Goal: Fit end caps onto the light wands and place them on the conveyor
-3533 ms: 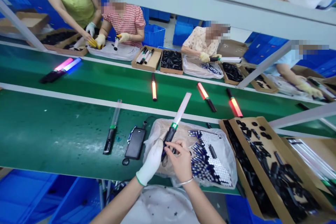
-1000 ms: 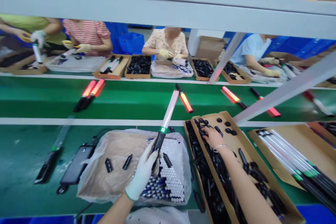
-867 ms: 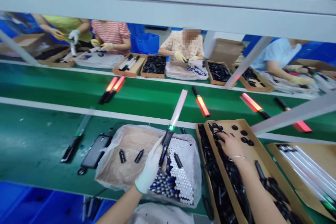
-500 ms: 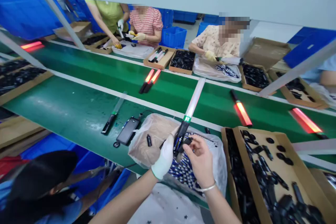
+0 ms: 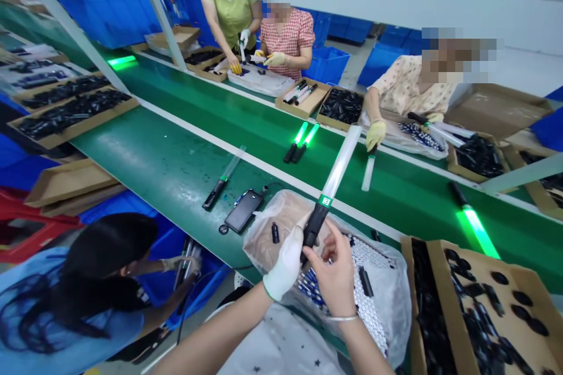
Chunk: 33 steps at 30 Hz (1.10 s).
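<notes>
My left hand [image 5: 287,261], in a white glove, is wrapped round the black handle of a light baton [image 5: 338,170]. The baton tilts up and away from me, its clear tube unlit and a green label marked 3 at the collar. On the handle's right side, my bare right hand [image 5: 336,272] presses with thumb and fingers. Below both hands, a plastic-lined tray [image 5: 398,304] holds many batteries [image 5: 369,310]. A black piece [image 5: 365,281] lies on them, and a small black cylinder [image 5: 275,232] lies in the tray's left part.
Left of the tray are a phone-like device [image 5: 243,211] and another unlit baton [image 5: 215,194]. Cardboard boxes of black parts [image 5: 484,304] stand at right. Green-lit batons [image 5: 301,143] lie on the green belt [image 5: 246,117]. Co-workers sit opposite; another person [image 5: 109,269] bends at lower left.
The handle showed batteries in its open side, with my right fingers holding a black cover; now that side looks black and covered. Belt batons turned from red to green. The view has swung left.
</notes>
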### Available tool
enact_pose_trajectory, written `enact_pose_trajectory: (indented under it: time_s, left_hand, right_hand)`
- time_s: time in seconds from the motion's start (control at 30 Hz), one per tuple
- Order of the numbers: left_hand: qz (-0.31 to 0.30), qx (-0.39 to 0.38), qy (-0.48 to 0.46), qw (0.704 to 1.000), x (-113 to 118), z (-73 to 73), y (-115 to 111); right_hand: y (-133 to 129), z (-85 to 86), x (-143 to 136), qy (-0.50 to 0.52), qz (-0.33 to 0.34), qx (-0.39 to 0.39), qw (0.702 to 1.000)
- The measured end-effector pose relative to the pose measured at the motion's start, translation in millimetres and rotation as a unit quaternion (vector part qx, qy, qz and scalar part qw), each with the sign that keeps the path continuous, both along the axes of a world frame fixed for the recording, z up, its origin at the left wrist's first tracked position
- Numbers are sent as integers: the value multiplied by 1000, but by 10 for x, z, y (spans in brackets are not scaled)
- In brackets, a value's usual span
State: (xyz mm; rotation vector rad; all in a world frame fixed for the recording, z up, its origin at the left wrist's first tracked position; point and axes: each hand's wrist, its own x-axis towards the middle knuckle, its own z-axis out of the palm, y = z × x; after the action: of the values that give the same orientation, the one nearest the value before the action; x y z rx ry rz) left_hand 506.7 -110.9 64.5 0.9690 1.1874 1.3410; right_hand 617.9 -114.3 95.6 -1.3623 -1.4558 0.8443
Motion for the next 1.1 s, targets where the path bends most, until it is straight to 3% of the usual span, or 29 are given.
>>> enact_pose_trajectory:
  time_s: [0.1, 0.17, 0.27, 0.33, 0.47, 0.53, 0.6, 0.7, 0.8, 0.9, 1.0, 1.1]
  left_hand:
    - [-37, 13, -35, 999, -12, 250, 6]
    - [-54, -24, -67, 996, -43, 290, 17]
    - [-71, -98, -148, 982, -115, 170, 46]
    - [-69, -122, -142, 980, -168, 51, 70]
    - [-90, -36, 114, 989, -268, -60, 154]
    - [-82, 3, 249, 965, -344, -41, 249]
    - [-56, -9, 333, 941, -474, -7, 389]
    - [-55, -46, 389, 919, -817, -3, 618]
    - [-55, -72, 434, 896, -1385, -96, 742]
    - [47, -172, 488, 855, -2118, -265, 701]
    - [104, -259, 504, 817, -2747, -469, 616]
    - [75, -281, 503, 814, -3040, -664, 655]
  right_hand:
    - [40, -36, -48, 75, 25, -56, 995]
    - [37, -80, -33, 162, 61, -90, 981]
    - [49, -185, 91, 262, 84, -155, 949]
    - [135, -282, 183, 253, 62, -190, 946]
    - [549, -497, 73, 147, 70, -175, 971]
    - [838, -607, -175, 106, 107, -160, 976]
    - [1187, -725, -489, 87, 133, -150, 976]
    - [1874, -892, -931, 44, 131, -157, 978]
    - [2681, -1002, -1177, -80, 86, -154, 981]
    - [3321, -1080, -1185, -172, 53, -124, 976]
    - [3602, -1170, -1056, -261, 37, -85, 961]
    - [3634, -1207, -918, -321, 30, -75, 943]
